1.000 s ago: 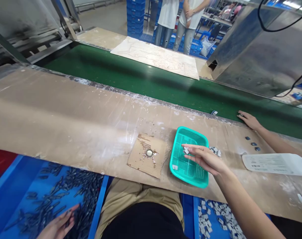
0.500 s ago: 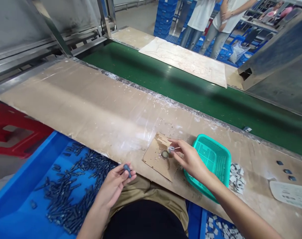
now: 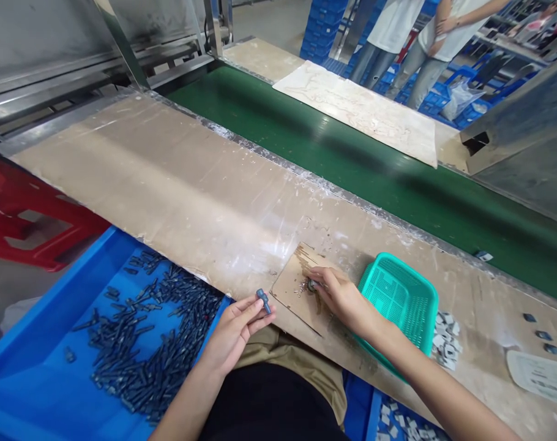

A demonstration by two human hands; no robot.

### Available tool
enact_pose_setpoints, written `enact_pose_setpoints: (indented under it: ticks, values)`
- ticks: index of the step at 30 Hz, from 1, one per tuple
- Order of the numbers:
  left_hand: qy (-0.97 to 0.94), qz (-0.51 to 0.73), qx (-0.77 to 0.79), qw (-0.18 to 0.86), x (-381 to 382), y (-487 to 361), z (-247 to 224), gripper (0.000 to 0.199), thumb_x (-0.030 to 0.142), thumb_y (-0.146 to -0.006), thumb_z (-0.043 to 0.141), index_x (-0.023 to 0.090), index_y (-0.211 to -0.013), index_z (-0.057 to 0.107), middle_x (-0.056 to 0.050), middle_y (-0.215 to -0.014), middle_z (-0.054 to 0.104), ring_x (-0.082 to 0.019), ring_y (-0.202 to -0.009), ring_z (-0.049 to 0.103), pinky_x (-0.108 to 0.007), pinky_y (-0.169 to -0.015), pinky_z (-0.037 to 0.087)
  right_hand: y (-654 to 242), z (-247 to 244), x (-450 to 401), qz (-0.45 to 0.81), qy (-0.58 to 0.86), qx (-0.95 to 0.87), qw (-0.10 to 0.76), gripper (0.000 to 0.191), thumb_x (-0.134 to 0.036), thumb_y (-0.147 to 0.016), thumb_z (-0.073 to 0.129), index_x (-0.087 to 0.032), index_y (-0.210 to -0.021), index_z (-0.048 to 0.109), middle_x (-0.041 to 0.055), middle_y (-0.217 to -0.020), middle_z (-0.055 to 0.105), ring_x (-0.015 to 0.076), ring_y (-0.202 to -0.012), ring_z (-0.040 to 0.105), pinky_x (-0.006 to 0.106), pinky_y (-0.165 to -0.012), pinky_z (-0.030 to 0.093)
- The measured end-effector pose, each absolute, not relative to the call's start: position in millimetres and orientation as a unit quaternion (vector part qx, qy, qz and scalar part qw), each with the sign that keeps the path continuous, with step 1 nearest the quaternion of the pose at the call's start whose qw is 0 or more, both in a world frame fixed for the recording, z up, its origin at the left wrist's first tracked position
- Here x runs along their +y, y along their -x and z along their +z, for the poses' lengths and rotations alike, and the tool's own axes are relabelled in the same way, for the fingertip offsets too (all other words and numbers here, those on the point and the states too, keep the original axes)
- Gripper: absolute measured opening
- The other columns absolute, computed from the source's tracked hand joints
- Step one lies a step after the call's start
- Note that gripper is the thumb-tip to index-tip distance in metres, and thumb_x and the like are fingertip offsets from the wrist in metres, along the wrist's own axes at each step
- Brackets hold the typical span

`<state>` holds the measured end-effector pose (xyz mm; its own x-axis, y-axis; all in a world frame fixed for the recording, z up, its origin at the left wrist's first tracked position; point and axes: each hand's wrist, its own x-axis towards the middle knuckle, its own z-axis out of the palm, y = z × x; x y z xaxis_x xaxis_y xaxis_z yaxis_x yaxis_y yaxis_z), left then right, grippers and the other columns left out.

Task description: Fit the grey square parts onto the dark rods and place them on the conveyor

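Between the thumb and fingers of my left hand (image 3: 242, 321) is a small dark blue-grey plastic part (image 3: 263, 300), with a thick head and a narrower stem. It is held just off the table's front edge. My right hand (image 3: 336, 294) is closed with its fingertips down at a small round dish (image 3: 311, 285), which they partly cover. Whatever those fingers pinch is hidden. The dish sits on a stained cardboard piece (image 3: 285, 288) with tiny bits scattered around it. A green plastic basket (image 3: 432, 306) stands right of my right hand.
Left below the table, a blue bin (image 3: 44, 324) holds many dark parts (image 3: 145, 361). Small white pieces (image 3: 446, 337) lie beside the basket, and more fill a blue bin below. A green conveyor belt (image 3: 260, 116) runs behind the table. Two people (image 3: 393, 24) stand beyond it.
My right hand has lowered its fingertips onto the round dish; the small whitish piece in its fingers is now out of sight. My left hand still holds the dark part. The view has shifted slightly.
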<state>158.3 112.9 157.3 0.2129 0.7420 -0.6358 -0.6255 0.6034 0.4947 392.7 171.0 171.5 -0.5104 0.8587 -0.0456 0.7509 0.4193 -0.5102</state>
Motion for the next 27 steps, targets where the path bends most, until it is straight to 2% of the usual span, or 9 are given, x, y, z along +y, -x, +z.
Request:
enact_pose_setpoints:
  ticks: [4,7,11,14,16,18,21,24,27]
  values:
    - [-0.093,0.442,0.458,0.765,113,-162,157,0.023,0.026,-0.068,0.074,0.01,-0.084,0.068,-0.007,-0.078,0.069,-0.015,-0.076,0.065,-0.026,-0.076,0.056,-394,169,171,0.252,0.491,-0.823,0.133,0.022,-0.015,-0.089,0.04,-0.019,-0.109,0.049,0.0128,-0.114,0.062,0.0219,-0.11,0.057,0.045,-0.092,0.048]
    - [-0.163,0.488,0.489,0.705,109,-170,153,0.021,0.027,-0.069,0.072,0.011,-0.081,0.065,-0.007,-0.078,0.07,-0.018,-0.077,0.066,-0.031,-0.076,0.057,-394,180,170,0.301,0.527,-0.772,0.189,0.019,-0.021,-0.087,0.048,-0.02,-0.106,0.051,0.0109,-0.111,0.064,0.0218,-0.102,0.061,0.043,-0.089,0.049]
    - [-0.444,0.573,0.527,0.444,105,-178,148,0.012,0.015,-0.07,0.069,0.018,-0.082,0.067,-0.006,-0.091,0.072,-0.023,-0.087,0.067,-0.035,-0.08,0.057,-391,207,166,0.487,0.596,-0.564,0.3,0.034,-0.033,-0.074,0.067,-0.019,-0.102,0.052,0.0104,-0.099,0.069,0.0226,-0.09,0.066,0.04,-0.083,0.052]
    - [-0.671,0.567,0.409,0.249,111,-176,152,0.037,0.003,-0.068,0.067,0.022,-0.1,0.066,-0.005,-0.102,0.069,-0.023,-0.096,0.064,-0.032,-0.08,0.057,-388,228,160,0.634,0.587,-0.387,0.323,0.041,-0.031,-0.063,0.078,-0.019,-0.095,0.056,0.0077,-0.09,0.071,0.0208,-0.083,0.067,0.035,-0.078,0.054]
    - [-0.743,0.548,0.334,0.187,119,-174,158,0.051,-0.001,-0.069,0.064,0.021,-0.115,0.058,-0.006,-0.109,0.066,-0.023,-0.103,0.061,-0.031,-0.083,0.057,-385,238,153,0.697,0.559,-0.312,0.323,0.038,-0.028,-0.062,0.079,-0.018,-0.092,0.058,0.0051,-0.086,0.071,0.0174,-0.077,0.067,0.032,-0.075,0.054]
    - [-0.776,0.53,0.283,0.189,129,-172,163,0.046,0.002,-0.074,0.059,0.019,-0.117,0.056,-0.008,-0.112,0.063,-0.023,-0.107,0.057,-0.033,-0.086,0.055,-383,246,147,0.726,0.541,-0.274,0.326,0.034,-0.026,-0.062,0.079,-0.018,-0.088,0.059,0.0034,-0.083,0.071,0.0151,-0.074,0.067,0.03,-0.073,0.054]
    - [-0.787,0.496,0.246,0.272,143,-172,162,0.025,0.016,-0.082,0.052,0.019,-0.103,0.065,-0.007,-0.105,0.067,-0.023,-0.104,0.059,-0.034,-0.086,0.054,-380,251,139,0.729,0.539,-0.262,0.332,0.03,-0.025,-0.062,0.079,-0.018,-0.085,0.06,0.0027,-0.081,0.071,0.0146,-0.071,0.067,0.029,-0.072,0.054]
    - [-0.768,0.459,0.26,0.364,151,-173,159,0.018,0.027,-0.079,0.057,0.02,-0.09,0.069,-0.007,-0.096,0.07,-0.024,-0.099,0.062,-0.037,-0.085,0.055,-379,253,135,0.724,0.542,-0.264,0.336,0.03,-0.023,-0.062,0.079,-0.019,-0.085,0.06,0.0027,-0.081,0.071,0.015,-0.071,0.067,0.029,-0.072,0.055]
    - [-0.728,0.43,0.272,0.459,154,-175,166,0.016,0.027,-0.073,0.064,0.021,-0.086,0.07,-0.008,-0.095,0.07,-0.027,-0.099,0.062,-0.04,-0.088,0.053,-378,253,135,0.724,0.543,-0.267,0.33,0.031,-0.022,-0.061,0.08,-0.019,-0.084,0.06,0.0016,-0.079,0.07,0.0147,-0.071,0.067,0.029,-0.072,0.055]
